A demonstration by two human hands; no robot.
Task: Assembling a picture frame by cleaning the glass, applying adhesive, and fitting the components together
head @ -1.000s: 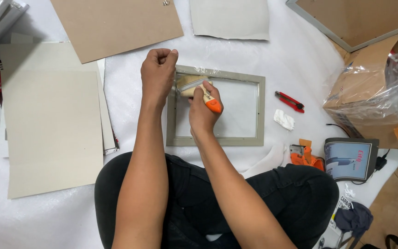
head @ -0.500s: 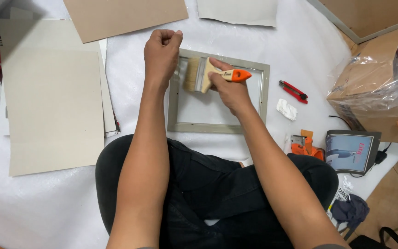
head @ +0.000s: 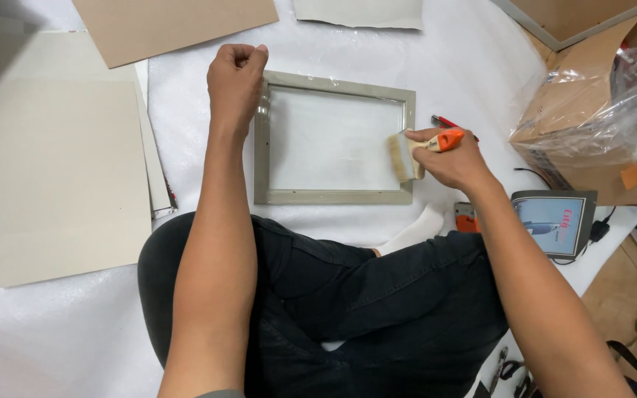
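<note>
A: Where are the two hands?

B: The left hand [head: 236,77] is a closed fist pressed on the top left corner of a grey picture frame [head: 333,138], at about 11 o'clock from the frame's centre. It holds nothing inside the fist that can be seen. The right hand [head: 451,158] is at 3 o'clock, fingers wrapped tightly round the orange handle of a wide paintbrush [head: 411,153].

A: And the brush itself?

B: Its pale bristles lie on the frame's right edge, toward the lower corner.

A: Where does the frame lie?

B: Flat on white foam sheeting [head: 466,66], just ahead of the seated person's crossed legs in dark trousers [head: 377,295].

A: What else is about?

B: At 9 o'clock, pale grey boards [head: 60,169] are stacked. At 12 o'clock, a brown card sheet [head: 171,26]. At 2 o'clock, a cardboard box with clear plastic wrap [head: 591,110]. A red cutter [head: 444,121] peeks out just behind the right hand. At 4 o'clock, a small grey box with a picture on it [head: 554,221].
</note>
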